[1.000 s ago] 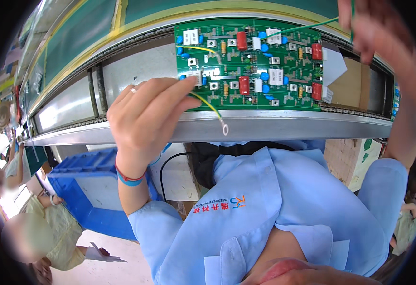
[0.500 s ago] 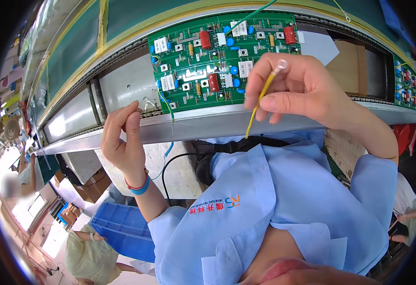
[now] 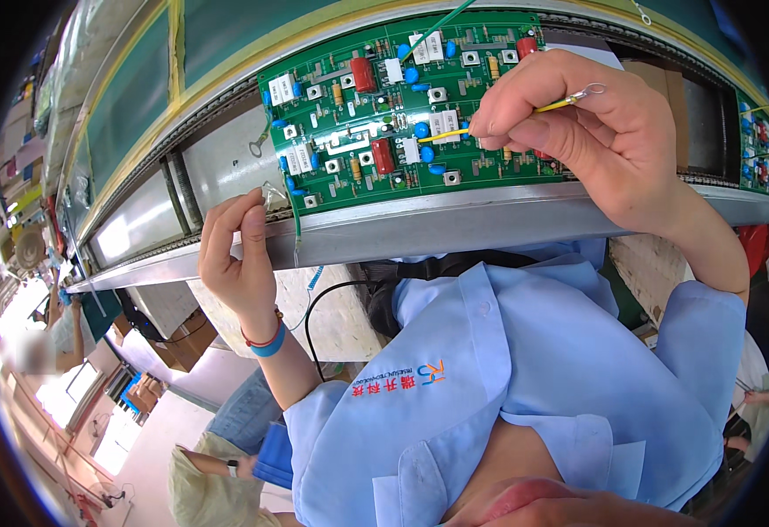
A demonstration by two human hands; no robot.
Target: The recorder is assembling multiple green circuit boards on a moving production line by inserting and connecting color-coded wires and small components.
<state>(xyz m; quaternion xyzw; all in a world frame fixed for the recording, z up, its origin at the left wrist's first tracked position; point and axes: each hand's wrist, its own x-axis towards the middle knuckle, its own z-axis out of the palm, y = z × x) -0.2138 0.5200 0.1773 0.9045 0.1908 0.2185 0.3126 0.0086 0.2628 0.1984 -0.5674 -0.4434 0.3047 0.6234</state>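
My right hand (image 3: 578,132) is closed over the green circuit board (image 3: 349,195), pinching a yellow wire (image 3: 442,136). One end of the wire points left, close to a white component (image 3: 412,150); I cannot tell whether it touches the board. A silver ring terminal (image 3: 592,90) at the wire's other end sticks out behind my fingers. My left hand (image 3: 237,250) is closed near the board's left edge, thumb and fingers pinched together. A small clear, shiny piece (image 3: 272,191) shows at its fingertips, too small to name. A green wire (image 3: 297,224) hangs from the board over the rail.
The board rests on a conveyor with a metal front rail (image 3: 490,207). Red, blue and white components crowd it. Another green wire (image 3: 442,28) crosses its far edge. More boards (image 3: 767,145) stand at the right. Behind on the left, a person (image 3: 204,479) is near a blue bin (image 3: 275,457).
My right hand has moved up and right over the board, swinging the yellow wire from hanging down to pointing left. The board sits slightly further left in view. My left hand has barely moved.
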